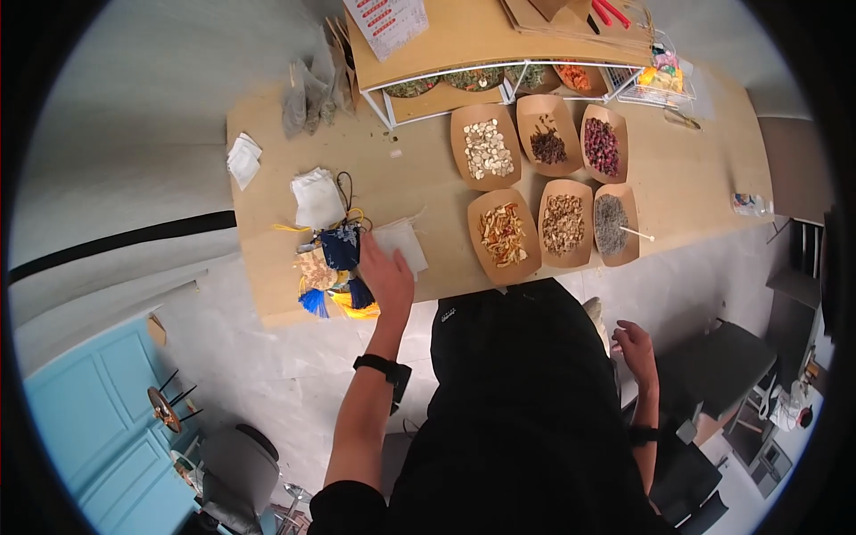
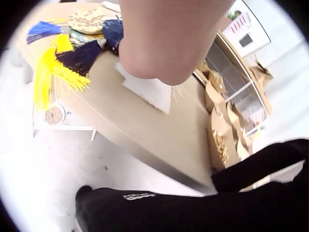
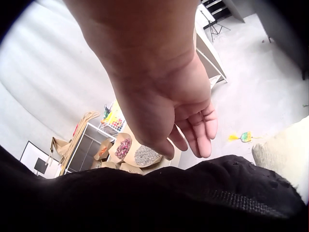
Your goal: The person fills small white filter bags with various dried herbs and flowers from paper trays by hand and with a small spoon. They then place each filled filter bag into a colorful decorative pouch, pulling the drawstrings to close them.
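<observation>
At the left end of the table, my left hand (image 1: pixel 388 278) reaches to a pile of tasselled sachets, its fingertips right at a navy patterned pouch (image 1: pixel 341 247). A beige patterned sachet (image 1: pixel 316 268) lies beside it, with blue tassels (image 1: pixel 313 302) and yellow tassels (image 2: pixel 44 77) hanging over the edge. Just right of the fingers lies a flat white bag (image 1: pixel 403 245), and more white bags (image 1: pixel 316 198) are stacked behind the pile. In the left wrist view the fingers are mostly hidden. My right hand (image 1: pixel 635 349) hangs by my side, fingers loosely curled and holding nothing.
Several paper trays of dried herbs stand in two rows, among them white slices (image 1: pixel 488 150), rosebuds (image 1: pixel 602 147) and a grey heap (image 1: pixel 611 225) with a white stick. Behind them is a wooden shelf (image 1: pixel 464 40). A small bottle (image 1: pixel 749 204) stands at the far right.
</observation>
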`<state>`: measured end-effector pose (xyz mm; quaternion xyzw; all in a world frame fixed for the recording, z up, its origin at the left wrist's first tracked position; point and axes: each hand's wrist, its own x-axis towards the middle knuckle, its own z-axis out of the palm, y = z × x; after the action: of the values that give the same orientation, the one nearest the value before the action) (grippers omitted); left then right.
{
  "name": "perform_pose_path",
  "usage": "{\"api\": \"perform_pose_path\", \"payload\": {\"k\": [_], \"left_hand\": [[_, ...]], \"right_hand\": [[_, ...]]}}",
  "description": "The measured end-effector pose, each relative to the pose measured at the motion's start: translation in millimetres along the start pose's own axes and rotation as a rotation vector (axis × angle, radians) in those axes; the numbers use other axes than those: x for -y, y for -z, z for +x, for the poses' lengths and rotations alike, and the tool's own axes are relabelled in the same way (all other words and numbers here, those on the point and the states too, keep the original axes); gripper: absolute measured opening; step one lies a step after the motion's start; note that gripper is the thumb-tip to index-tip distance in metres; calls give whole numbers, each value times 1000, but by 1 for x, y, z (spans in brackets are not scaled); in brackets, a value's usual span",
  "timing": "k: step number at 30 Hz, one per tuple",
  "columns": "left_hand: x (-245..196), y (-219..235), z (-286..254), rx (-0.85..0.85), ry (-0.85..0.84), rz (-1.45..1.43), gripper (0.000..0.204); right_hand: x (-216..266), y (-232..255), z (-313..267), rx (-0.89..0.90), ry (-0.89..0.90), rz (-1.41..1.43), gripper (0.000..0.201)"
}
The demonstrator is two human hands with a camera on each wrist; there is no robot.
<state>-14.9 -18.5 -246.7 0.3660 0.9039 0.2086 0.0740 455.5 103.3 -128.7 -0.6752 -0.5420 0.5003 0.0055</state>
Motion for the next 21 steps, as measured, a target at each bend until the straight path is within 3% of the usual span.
{"api": "perform_pose_path", "payload": {"k": [1, 2, 4, 5, 7, 9, 12, 18, 20, 21], "left_hand": [[3, -2, -1, -92, 202, -210, 67], [8, -5, 2, -108, 204, -202, 67], [17, -12, 6, -56, 436, -5, 65], [15, -13, 10, -66, 434, -8, 65], [8, -15, 16, -29, 619, -113, 70], [15, -29, 18, -83, 596, -71, 63], [25, -42, 22, 36, 677, -264, 48], [-15, 1, 17, 10, 663, -416, 38], [-16, 20, 13, -12, 503, -356, 34], [-12, 28, 14, -17, 507, -343, 34]], "right_hand": [[2, 4, 8, 5, 19, -14, 37], [-4, 7, 17, 11, 44, -16, 37], [-6, 13, 29, 31, 67, -16, 36], [-6, 19, 35, 38, 85, -23, 36], [-7, 32, 42, 39, 101, -54, 36], [-9, 41, 51, 49, 117, -88, 35], [-21, 56, 60, 12, 121, -56, 35], [-30, 68, 63, 27, 129, -81, 34], [-36, 63, 68, 66, 129, -75, 34], [-35, 59, 69, 78, 128, -71, 34]]}}
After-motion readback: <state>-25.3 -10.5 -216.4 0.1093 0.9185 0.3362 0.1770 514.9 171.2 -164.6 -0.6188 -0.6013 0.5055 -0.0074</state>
